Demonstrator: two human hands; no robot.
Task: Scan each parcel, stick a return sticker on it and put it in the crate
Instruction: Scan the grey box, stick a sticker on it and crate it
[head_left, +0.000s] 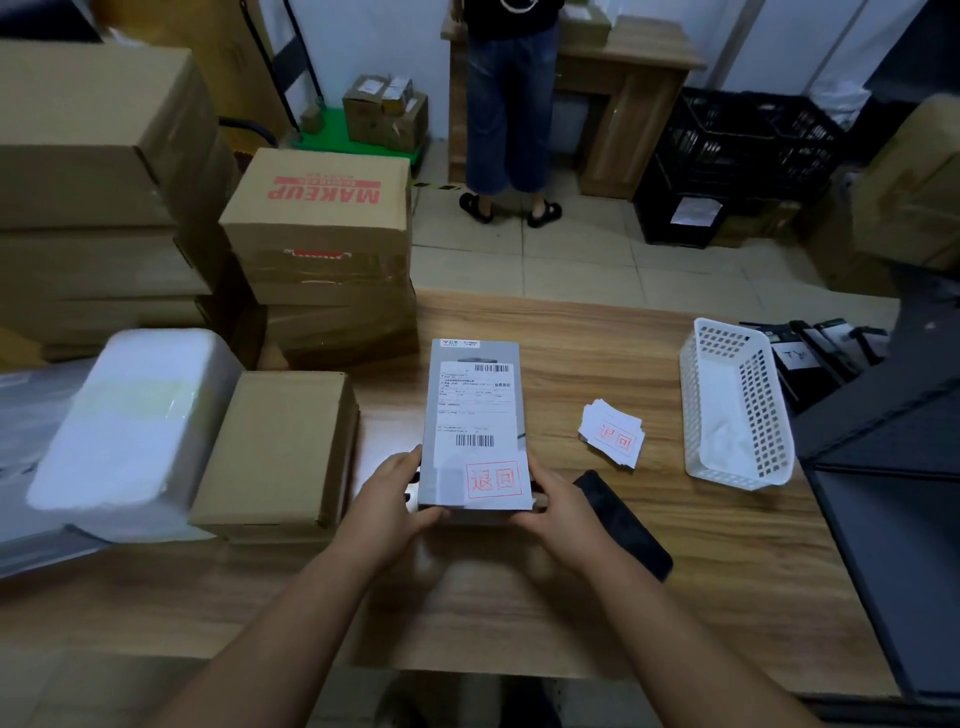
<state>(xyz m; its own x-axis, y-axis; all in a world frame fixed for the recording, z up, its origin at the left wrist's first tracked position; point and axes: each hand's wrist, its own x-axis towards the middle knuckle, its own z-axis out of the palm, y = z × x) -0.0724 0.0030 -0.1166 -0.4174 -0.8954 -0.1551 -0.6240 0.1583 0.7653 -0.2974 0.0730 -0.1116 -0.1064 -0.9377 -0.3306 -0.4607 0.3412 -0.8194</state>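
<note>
A flat grey parcel (475, 410) with a white shipping label and barcodes is held over the wooden table (623, 571). A white return sticker (493, 479) with red characters sits on its near right corner. My left hand (392, 501) grips the parcel's near left corner. My right hand (558, 501) grips the near right corner, thumb beside the sticker. A small pile of return stickers (613, 432) lies on the table to the right. A dark handheld device (623, 522) lies just right of my right hand. A black crate (737, 140) stands on the floor at the back right.
A white plastic basket (727, 405) stands at the table's right. A brown carton (280, 452) and a white wrapped parcel (130, 421) lie at the left, with stacked cartons (322, 249) behind. A person (511, 104) stands at a wooden desk beyond the table.
</note>
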